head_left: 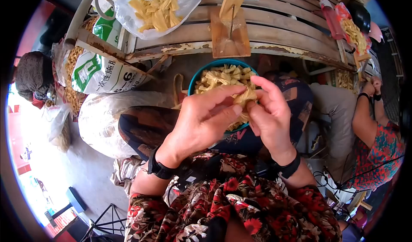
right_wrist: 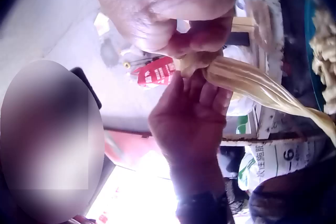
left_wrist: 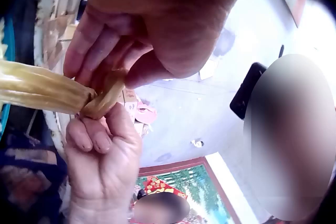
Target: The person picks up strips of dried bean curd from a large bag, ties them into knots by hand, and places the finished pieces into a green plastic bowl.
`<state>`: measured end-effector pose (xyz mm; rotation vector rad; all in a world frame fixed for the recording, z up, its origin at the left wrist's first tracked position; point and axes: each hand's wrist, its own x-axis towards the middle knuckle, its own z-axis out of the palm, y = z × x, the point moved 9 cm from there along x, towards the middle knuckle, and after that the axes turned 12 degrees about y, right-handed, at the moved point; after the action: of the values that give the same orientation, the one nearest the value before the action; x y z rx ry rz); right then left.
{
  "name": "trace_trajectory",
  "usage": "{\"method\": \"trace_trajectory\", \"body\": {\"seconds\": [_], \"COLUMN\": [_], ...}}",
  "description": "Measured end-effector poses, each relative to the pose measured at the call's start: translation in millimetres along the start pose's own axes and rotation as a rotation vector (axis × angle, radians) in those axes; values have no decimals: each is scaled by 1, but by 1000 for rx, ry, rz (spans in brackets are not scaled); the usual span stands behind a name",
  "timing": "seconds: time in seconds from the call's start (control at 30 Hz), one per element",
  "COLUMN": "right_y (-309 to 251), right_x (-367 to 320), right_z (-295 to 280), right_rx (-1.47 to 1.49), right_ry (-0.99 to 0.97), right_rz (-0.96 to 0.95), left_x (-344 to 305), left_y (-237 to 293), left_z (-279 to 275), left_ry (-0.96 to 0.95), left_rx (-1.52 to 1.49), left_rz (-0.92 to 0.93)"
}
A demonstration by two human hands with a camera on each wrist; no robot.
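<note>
Both hands meet over a teal bowl (head_left: 192,84) of folded yellowish pieces (head_left: 223,75). Between them is a pale yellow, ribbed strip (head_left: 245,97), twisted or folded at one end. The left hand (head_left: 193,119) pinches that end between thumb and fingers; in the left wrist view it is the upper hand (left_wrist: 157,19). From below, the right hand (head_left: 272,121) pinches the same end, its fingertips close to the left ones. The strip's long part (left_wrist: 42,87) runs out sideways, narrowing to a twisted tail (right_wrist: 315,113) in the right wrist view.
Beyond the bowl stands a slatted bench (head_left: 283,38) with a rusty edge, bearing a wooden tool (head_left: 230,36) and a plastic bag (head_left: 124,14) of yellow pieces. A printed white sack (head_left: 103,74) stands at the left. Another person's arm (head_left: 365,117) shows at the right.
</note>
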<state>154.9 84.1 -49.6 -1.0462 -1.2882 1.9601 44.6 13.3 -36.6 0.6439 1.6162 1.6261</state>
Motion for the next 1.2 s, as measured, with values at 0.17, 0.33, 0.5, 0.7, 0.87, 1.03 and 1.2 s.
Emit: {"method": "trace_trajectory", "body": {"seconds": [0.17, 0.33, 0.5, 0.7, 0.87, 1.03, 1.2], "right_y": [2, -6, -28, -31, -21, -41, -33], "right_x": [-6, -2, -2, -10, -11, -19, -19], "right_z": [14, 13, -4, -2, -11, -9, -12], "right_rx": [332, 78, -469, -217, -172, -154, -242], "right_ry": [-199, -201, -127, -137, -191, -176, -337], "right_rz": [257, 28, -245, -25, 14, -83, -94], "left_x": [-3, -29, -20, -16, -11, -3, -3], "left_y": [-40, -39, -37, -8, -18, 3, -13], "left_z": [-2, 28, 19, 10, -23, -19, -40], "left_ry": [-20, -516, -305, -329, -226, -172, -50], "left_rx": [-341, -550, -279, 8, 109, 111, 50], "left_rz": [-480, -719, -643, -168, -200, -39, -184]}}
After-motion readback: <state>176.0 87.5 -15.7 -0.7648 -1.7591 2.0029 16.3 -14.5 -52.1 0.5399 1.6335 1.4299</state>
